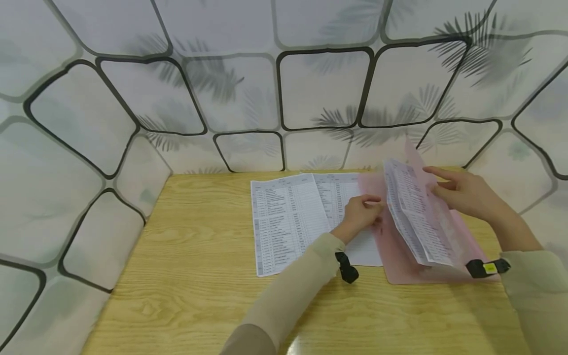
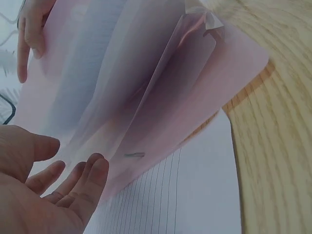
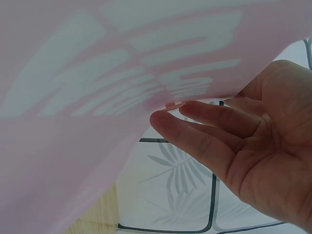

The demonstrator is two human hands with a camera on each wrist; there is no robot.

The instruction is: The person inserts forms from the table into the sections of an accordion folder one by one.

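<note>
A pink folder (image 1: 401, 271) lies at the right of the table with its cover and clear inner sleeves lifted. Printed sheets (image 1: 410, 195) show among the raised leaves. My right hand (image 1: 466, 195) pinches the cover's edge between thumb and fingertips, as the right wrist view also shows. By the folder's spine is my left hand (image 1: 361, 217), its fingers loosely bent and the thumb apart in the left wrist view. Those fingers (image 2: 95, 178) are close to the sleeves; whether they touch is unclear. A small metal staple or clasp (image 2: 134, 155) shows near the fold.
Two printed list sheets overlap left of the folder: the left one (image 1: 286, 222) on top, the other (image 1: 339, 187) partly beneath it and reaching the folder's edge. The wooden table (image 1: 177, 276) meets a patterned wall covering (image 1: 326, 88) at the back and left.
</note>
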